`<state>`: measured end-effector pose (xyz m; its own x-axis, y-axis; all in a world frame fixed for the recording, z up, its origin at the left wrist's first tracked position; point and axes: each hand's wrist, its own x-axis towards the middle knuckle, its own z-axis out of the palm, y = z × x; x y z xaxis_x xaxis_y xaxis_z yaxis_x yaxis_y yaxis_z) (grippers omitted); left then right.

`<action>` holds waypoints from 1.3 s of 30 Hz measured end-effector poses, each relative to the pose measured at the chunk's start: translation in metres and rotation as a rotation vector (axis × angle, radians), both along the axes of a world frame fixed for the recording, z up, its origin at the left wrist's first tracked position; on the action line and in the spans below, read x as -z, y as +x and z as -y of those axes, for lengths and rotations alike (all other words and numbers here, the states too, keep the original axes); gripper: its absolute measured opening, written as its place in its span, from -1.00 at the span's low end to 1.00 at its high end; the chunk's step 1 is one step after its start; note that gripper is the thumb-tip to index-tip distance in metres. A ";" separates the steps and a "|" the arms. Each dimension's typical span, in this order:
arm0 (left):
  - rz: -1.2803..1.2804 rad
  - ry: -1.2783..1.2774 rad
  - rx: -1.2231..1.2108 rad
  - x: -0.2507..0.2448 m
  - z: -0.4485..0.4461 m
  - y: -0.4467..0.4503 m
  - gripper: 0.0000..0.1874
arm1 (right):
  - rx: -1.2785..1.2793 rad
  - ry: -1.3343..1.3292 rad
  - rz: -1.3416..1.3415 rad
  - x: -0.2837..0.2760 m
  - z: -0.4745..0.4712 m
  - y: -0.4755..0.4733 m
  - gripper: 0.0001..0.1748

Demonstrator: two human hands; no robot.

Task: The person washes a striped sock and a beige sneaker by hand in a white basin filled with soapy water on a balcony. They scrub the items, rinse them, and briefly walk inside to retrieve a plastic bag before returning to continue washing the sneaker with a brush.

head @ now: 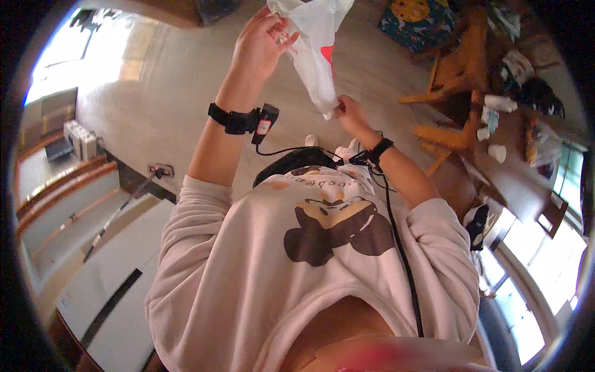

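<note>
A white plastic bag point(314, 51) with a red mark hangs stretched out in front of me, its top cut off by the picture's upper edge. My left hand point(265, 35) pinches its upper left part between bent fingers. Lower down, my right hand point(348, 111) grips the bag's narrow bottom corner with the fingertips. Black straps circle both wrists, and a small black device point(265, 124) on a cable sits by the left one. What the bag holds, if anything, cannot be seen.
Wooden chairs point(448, 135) stand at the right beside a table point(516, 172) with white cups and plastic bags. A patterned dark blue cloth item point(418, 23) lies at the upper right. On the left are a mop-like pole point(121, 209) and a white surface point(111, 297). A black cable point(402, 251) runs down my front.
</note>
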<state>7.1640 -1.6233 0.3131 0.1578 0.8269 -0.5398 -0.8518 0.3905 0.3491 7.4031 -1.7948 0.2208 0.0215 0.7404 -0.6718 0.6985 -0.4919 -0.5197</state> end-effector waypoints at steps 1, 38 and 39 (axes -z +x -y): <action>-0.076 0.016 0.001 0.018 0.015 -0.036 -0.83 | -0.023 0.097 -0.023 0.010 0.009 -0.025 -0.60; -0.442 -0.079 0.499 0.240 0.147 -0.552 -0.53 | -0.180 -0.190 -0.020 0.052 -0.118 -0.461 -0.71; -0.484 -0.024 0.574 0.244 0.153 -0.518 -0.48 | -0.385 -0.200 0.137 0.040 -0.111 -0.443 -0.73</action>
<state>6.6460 -1.7761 0.0694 0.3009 0.6732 -0.6755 -0.2655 0.7395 0.6186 6.9597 -1.6838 0.1810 -0.1314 0.5677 -0.8127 0.9057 -0.2646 -0.3312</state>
